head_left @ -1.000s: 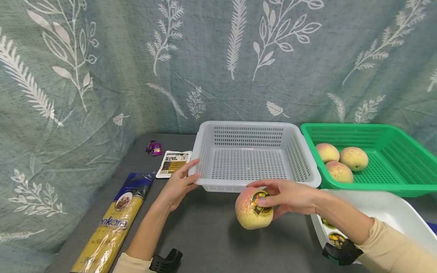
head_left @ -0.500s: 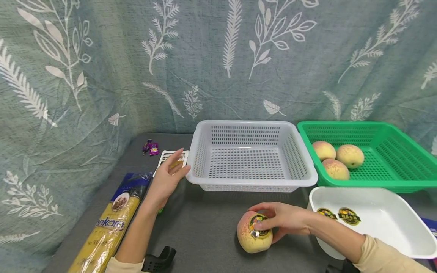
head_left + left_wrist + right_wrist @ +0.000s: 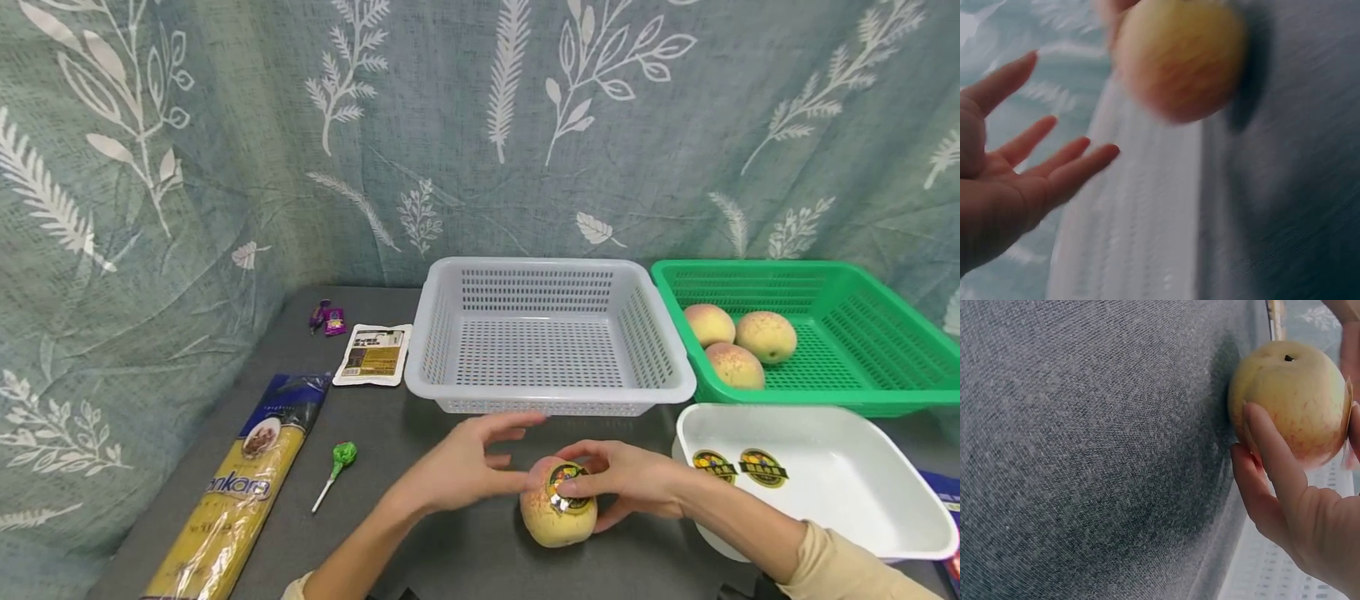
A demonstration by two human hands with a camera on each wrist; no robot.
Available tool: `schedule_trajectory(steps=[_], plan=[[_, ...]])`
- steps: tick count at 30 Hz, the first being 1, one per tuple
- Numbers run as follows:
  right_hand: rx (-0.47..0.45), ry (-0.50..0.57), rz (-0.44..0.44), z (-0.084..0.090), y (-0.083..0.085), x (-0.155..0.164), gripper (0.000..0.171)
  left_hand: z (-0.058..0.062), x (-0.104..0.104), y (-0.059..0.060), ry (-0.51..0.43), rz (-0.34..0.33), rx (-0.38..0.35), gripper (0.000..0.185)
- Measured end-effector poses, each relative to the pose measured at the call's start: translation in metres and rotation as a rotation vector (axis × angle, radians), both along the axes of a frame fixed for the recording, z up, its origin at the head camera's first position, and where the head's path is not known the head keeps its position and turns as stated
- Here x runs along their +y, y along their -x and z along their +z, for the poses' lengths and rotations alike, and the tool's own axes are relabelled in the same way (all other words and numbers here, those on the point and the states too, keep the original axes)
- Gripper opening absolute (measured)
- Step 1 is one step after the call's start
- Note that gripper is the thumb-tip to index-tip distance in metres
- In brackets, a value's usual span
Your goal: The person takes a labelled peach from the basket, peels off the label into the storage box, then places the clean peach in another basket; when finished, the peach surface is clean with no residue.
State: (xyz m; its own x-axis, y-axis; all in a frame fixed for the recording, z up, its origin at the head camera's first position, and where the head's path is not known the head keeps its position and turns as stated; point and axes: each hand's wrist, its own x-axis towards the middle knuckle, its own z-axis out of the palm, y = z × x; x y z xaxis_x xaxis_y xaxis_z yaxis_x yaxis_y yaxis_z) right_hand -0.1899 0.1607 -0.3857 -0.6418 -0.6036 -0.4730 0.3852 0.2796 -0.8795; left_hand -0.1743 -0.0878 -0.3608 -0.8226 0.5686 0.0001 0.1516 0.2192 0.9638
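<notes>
A yellow and red peach (image 3: 553, 525) is low over or on the dark table in front of the grey basket; I cannot tell whether it touches the cloth. My right hand (image 3: 633, 482) grips it from the right, with the thumb on a round black fruit sticker (image 3: 567, 483) on its top. From the left, my left hand (image 3: 467, 467) reaches beside the peach with fingers spread. Its thumb tip comes close to the peach in the head view; the left wrist view shows the fingers (image 3: 1075, 169) apart from the blurred peach (image 3: 1179, 62).
The grey basket (image 3: 551, 400) stands at the back. Right of it, a green basket (image 3: 847, 400) holds 3 peaches (image 3: 767, 337). A white tub (image 3: 847, 492) contains two stickers (image 3: 762, 467). At left lie spaghetti (image 3: 240, 487), a lollipop (image 3: 342, 458), a white food packet (image 3: 373, 355) and purple candies (image 3: 333, 322).
My left hand has left the grey basket's rim and moved right and nearer, toward the peach. My right hand has lowered the peach toward the table. The white tub has shifted slightly.
</notes>
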Motion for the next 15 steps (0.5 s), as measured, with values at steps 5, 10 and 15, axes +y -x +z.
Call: schedule_trajectory(steps=[5, 10, 15], plan=[[0.019, -0.008, -0.017, 0.001, -0.002, 0.0, 0.066, -0.019, 0.019, -0.007, 0.105, -0.04, -0.051, 0.075], [0.063, -0.029, -0.021, 0.005, -0.004, 0.001, 0.066, -0.03, 0.026, -0.009, 0.084, -0.037, -0.068, 0.07], [0.174, -0.065, -0.121, 0.012, -0.001, 0.008, 0.06, -0.032, 0.026, -0.006, 0.053, -0.049, -0.095, 0.068]])
